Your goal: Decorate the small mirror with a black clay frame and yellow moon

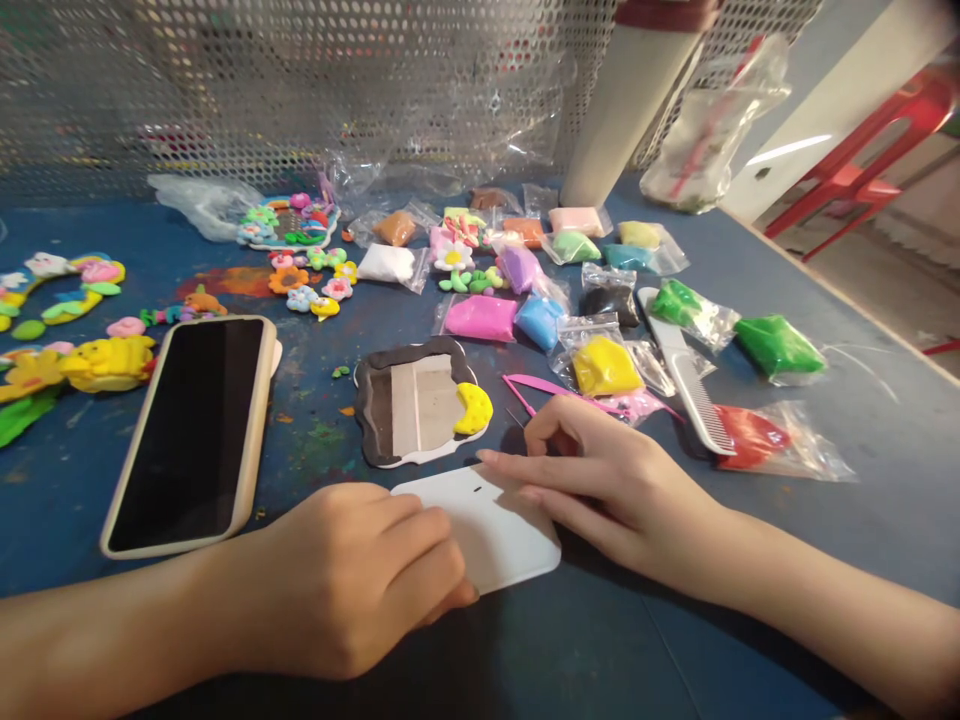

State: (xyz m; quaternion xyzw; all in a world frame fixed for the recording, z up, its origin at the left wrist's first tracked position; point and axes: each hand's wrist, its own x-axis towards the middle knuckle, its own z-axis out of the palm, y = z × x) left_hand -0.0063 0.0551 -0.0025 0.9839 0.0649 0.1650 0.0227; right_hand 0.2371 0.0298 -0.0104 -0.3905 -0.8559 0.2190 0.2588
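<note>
A white flat board [510,540] with rounded corners lies in front of me, with a tiny dark speck on it. My left hand [375,570] is closed over the board's left part; its curled fingers hide whatever may be in them. Across the board's right edge rests my right hand [615,480], some fingers stretched out with the tips on or just above the surface. Just beyond the board is a small frame [375,410] with dark grey clay around its border and a yellow clay moon [474,408] on its right side. Pink modelling tools [544,385] lie near my right hand.
A phone [191,430] lies at the left, beside clay flowers [34,375] and a yellow clay figure [109,362]. Several bagged clays, including yellow [606,366] and red [750,437], spread behind. A white comb [686,380] lies right; a tumbler [630,110] stands at the back.
</note>
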